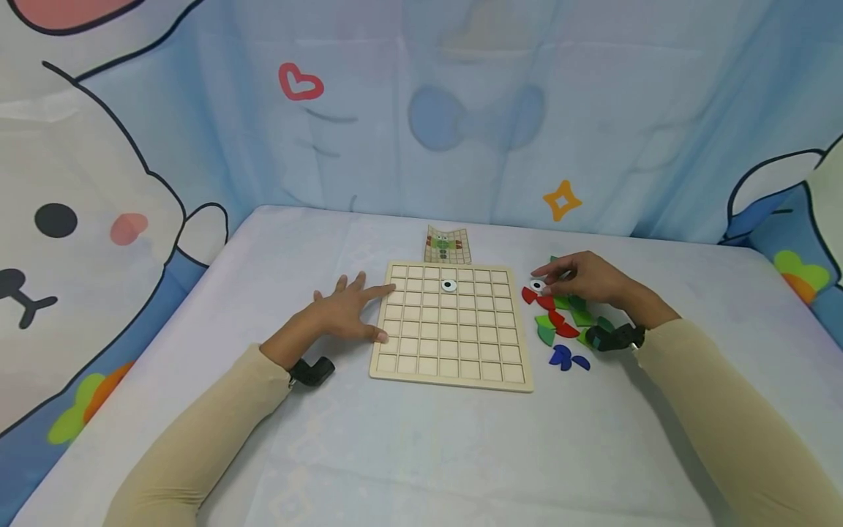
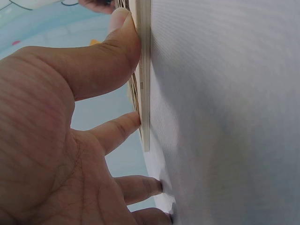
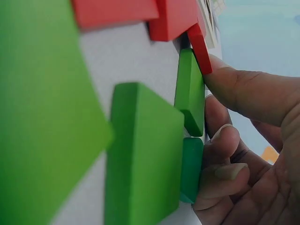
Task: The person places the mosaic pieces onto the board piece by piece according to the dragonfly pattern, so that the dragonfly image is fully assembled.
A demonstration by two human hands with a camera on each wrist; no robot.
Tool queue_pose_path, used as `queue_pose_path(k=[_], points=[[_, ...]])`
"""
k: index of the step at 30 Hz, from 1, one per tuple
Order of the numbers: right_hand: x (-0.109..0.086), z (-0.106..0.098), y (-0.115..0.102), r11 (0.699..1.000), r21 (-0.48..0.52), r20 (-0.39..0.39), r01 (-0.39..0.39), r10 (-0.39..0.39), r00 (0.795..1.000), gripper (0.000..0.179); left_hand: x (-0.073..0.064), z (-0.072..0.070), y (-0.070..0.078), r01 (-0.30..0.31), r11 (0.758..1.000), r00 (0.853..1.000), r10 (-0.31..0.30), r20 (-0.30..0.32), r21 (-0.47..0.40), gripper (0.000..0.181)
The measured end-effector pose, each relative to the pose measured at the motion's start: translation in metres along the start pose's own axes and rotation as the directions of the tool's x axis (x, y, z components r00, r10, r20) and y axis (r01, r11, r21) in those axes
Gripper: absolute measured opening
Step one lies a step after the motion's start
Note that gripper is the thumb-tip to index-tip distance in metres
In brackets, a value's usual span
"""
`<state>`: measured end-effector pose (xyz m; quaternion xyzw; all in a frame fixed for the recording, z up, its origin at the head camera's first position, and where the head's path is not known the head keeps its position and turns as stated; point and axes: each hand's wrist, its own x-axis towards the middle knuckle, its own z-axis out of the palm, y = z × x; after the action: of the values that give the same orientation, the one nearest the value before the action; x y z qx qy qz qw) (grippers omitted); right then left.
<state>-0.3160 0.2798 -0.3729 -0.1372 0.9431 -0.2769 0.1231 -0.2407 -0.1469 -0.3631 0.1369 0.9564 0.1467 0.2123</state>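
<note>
A square wooden grid board (image 1: 448, 329) lies on the table, with a round white eye piece (image 1: 448, 285) in its top row. My left hand (image 1: 345, 311) is spread at the board's left side, thumb and index finger on its edge, as the left wrist view shows too. Right of the board, my right hand (image 1: 579, 278) has thumb and index finger at opposite edges of a second eye piece (image 1: 536, 285), which is hidden in the right wrist view. Red pieces (image 1: 545, 301) lie just below it. Green pieces (image 3: 145, 154) lie close beside the curled fingers.
A small pattern card (image 1: 448, 245) stands behind the board, showing a coloured figure on a grid. Blue pieces (image 1: 566, 357) lie in front of the red and green ones. A printed curtain (image 1: 369, 110) hangs behind the white-covered table (image 1: 421, 454).
</note>
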Motion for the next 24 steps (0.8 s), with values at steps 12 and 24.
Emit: queue_pose_path(k=[12,24], points=[[0.0034,0.0006,-0.0005,0.999,-0.037,-0.001,0.025,-0.025,1.0,0.037,0.0007,0.0008,-0.0001,-0.002,1.0,1.0,0.002,-0.002,-0.001,0.091],[0.0034,0.0003,-0.0046,0.998,-0.058,-0.004,0.04,-0.04,0.999,0.035,0.0015,-0.0006,-0.001,-0.002,1.0,1.0,0.002,0.002,-0.001,0.092]])
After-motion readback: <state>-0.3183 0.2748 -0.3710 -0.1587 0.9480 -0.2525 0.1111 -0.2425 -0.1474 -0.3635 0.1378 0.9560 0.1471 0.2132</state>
